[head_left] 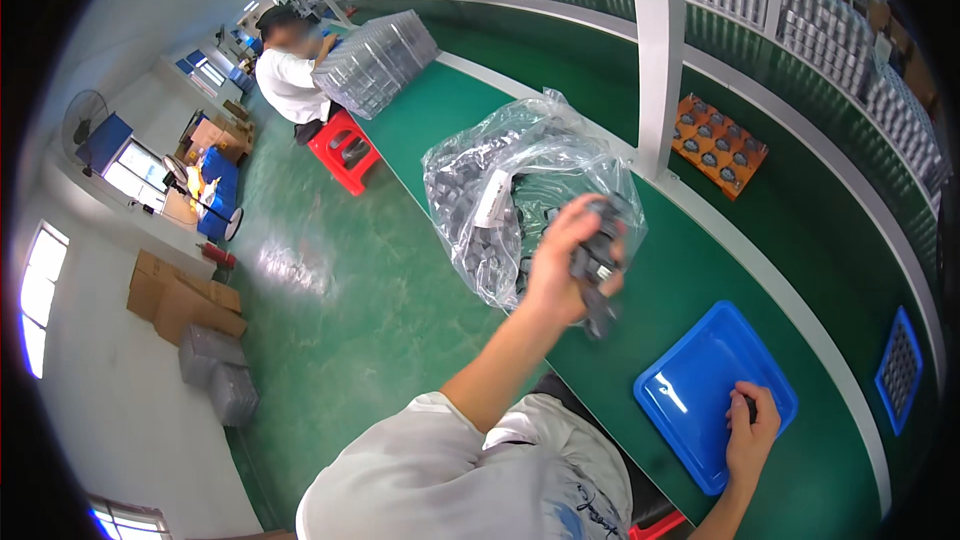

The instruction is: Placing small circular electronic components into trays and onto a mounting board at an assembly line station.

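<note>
My left hand (562, 265) is closed round several small dark grey parts (597, 265), which look like moulded plastic pieces; some stick out past the fingers. It is held over the near side of a clear plastic bag (470, 165), whose mouth gapes and which has many similar dark parts inside. A white label (493, 198) shows on the bag. Over the right side of a shallow blue tray (690, 385), my right hand (752, 435) has its fingers curled round a small black piece (750, 406), mostly hidden by them. The visible tray bottom is bare.
The green workbench (740, 285) runs from far left to near right. Stacked clear plastic trays (378, 62) stand farther along it, near a seated person (290, 75) and a red stool (345, 150). Across a white rail lie an orange tray of parts (718, 145) and another blue tray (899, 370).
</note>
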Available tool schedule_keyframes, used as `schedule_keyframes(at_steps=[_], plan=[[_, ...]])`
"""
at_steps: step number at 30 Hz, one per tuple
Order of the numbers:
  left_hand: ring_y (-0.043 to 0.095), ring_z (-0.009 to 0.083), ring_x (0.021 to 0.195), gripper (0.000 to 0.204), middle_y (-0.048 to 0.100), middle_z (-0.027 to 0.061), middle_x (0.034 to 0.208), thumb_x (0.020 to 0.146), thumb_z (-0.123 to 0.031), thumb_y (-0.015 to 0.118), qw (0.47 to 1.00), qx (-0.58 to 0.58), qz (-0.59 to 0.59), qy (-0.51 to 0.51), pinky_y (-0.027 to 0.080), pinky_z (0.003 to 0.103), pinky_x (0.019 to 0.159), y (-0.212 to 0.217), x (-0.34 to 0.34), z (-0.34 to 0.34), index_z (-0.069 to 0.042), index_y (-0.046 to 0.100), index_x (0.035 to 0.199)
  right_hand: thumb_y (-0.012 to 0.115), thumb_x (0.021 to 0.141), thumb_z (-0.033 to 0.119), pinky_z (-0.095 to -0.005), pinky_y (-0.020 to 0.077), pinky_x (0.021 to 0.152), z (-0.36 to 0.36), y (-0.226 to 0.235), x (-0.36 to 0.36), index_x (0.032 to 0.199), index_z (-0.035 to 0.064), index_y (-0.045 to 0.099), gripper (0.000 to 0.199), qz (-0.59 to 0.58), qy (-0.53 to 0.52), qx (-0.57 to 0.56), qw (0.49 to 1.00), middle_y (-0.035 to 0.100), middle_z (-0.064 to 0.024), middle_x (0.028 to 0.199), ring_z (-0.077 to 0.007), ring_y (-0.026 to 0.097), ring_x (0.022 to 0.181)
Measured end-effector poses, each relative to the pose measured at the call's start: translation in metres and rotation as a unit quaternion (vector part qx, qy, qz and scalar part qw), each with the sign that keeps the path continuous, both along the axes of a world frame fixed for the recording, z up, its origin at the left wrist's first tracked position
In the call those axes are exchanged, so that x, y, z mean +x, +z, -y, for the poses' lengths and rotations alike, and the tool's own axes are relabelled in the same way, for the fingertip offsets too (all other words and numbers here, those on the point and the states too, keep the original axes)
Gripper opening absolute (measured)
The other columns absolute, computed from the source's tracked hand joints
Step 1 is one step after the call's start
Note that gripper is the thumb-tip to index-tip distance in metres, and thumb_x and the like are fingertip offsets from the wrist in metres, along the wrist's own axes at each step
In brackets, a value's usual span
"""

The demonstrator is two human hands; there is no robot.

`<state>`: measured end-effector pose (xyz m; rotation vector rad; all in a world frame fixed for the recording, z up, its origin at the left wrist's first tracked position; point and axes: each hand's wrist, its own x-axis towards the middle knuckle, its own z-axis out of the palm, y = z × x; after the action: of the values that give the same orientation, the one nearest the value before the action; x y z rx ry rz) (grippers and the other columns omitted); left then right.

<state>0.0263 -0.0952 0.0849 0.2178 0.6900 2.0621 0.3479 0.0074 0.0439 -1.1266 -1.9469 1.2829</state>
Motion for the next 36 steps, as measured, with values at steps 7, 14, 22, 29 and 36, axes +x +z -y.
schedule_keyframes(at_steps=[7, 14, 22, 29, 36], plan=[[0.065, 0.0263, 0.096, 0.033, 0.061, 0.0139, 0.109, 0.086, -0.012, 0.071, 0.87, -0.046, -0.484, -0.076, 0.056, 0.04, 0.073, -0.047, 0.132, -0.056, -0.009, 0.063, 0.118, 0.058, 0.097, 0.007, -0.0223, 0.0431, 0.058, -0.003, -0.011, 0.014, 0.106, -0.0011, 0.067, 0.015, -0.011, -0.011, -0.022, 1.0, 0.063, -0.0047, 0.089, -0.008, 0.055, 0.069], [0.055, 0.0332, 0.098, 0.035, 0.053, 0.0141, 0.107, 0.076, -0.021, 0.076, 0.655, 0.019, -0.748, -0.107, 0.048, 0.044, 0.08, -0.066, 0.178, -0.052, -0.009, 0.063, 0.106, 0.054, 0.102, 0.012, -0.0258, 0.0448, 0.07, -0.017, -0.009, 0.044, 0.112, -0.0024, 0.064, 0.02, 0.0, -0.053, -0.067, 0.996, 0.062, -0.0052, 0.092, -0.0127, 0.054, 0.076], [0.051, 0.032, 0.106, 0.036, 0.052, 0.0166, 0.109, 0.078, -0.03, 0.076, 0.621, 0.133, -0.748, -0.192, 0.045, 0.045, 0.089, -0.064, 0.202, -0.058, -0.007, 0.066, 0.104, 0.051, 0.103, 0.02, -0.0341, 0.0464, 0.093, -0.014, 0.015, 0.063, 0.118, -0.0033, 0.063, 0.031, 0.077, -0.015, -0.01, 0.997, 0.065, -0.0146, 0.115, -0.0245, 0.061, 0.105], [0.059, 0.0343, 0.092, 0.033, 0.06, 0.0175, 0.093, 0.075, -0.029, 0.075, 0.605, 0.178, -0.73, -0.262, 0.051, 0.044, 0.078, -0.037, 0.176, -0.1, -0.003, 0.07, 0.095, 0.05, 0.101, 0.016, -0.0337, 0.0481, 0.09, -0.049, 0.049, 0.046, 0.117, -0.0046, 0.064, 0.03, 0.114, 0.065, 0.021, 0.991, 0.068, -0.015, 0.108, -0.0245, 0.063, 0.099], [0.066, 0.0304, 0.075, 0.028, 0.067, 0.0129, 0.081, 0.074, -0.022, 0.075, 0.719, 0.159, -0.595, -0.321, 0.053, 0.042, 0.067, -0.046, 0.166, -0.124, 0.002, 0.068, 0.084, 0.045, 0.105, 0.022, -0.033, 0.0474, 0.09, -0.063, 0.033, 0.036, 0.121, -0.0054, 0.063, 0.037, 0.026, 0.052, -0.047, 0.997, 0.068, -0.0149, 0.11, -0.0224, 0.063, 0.1]])
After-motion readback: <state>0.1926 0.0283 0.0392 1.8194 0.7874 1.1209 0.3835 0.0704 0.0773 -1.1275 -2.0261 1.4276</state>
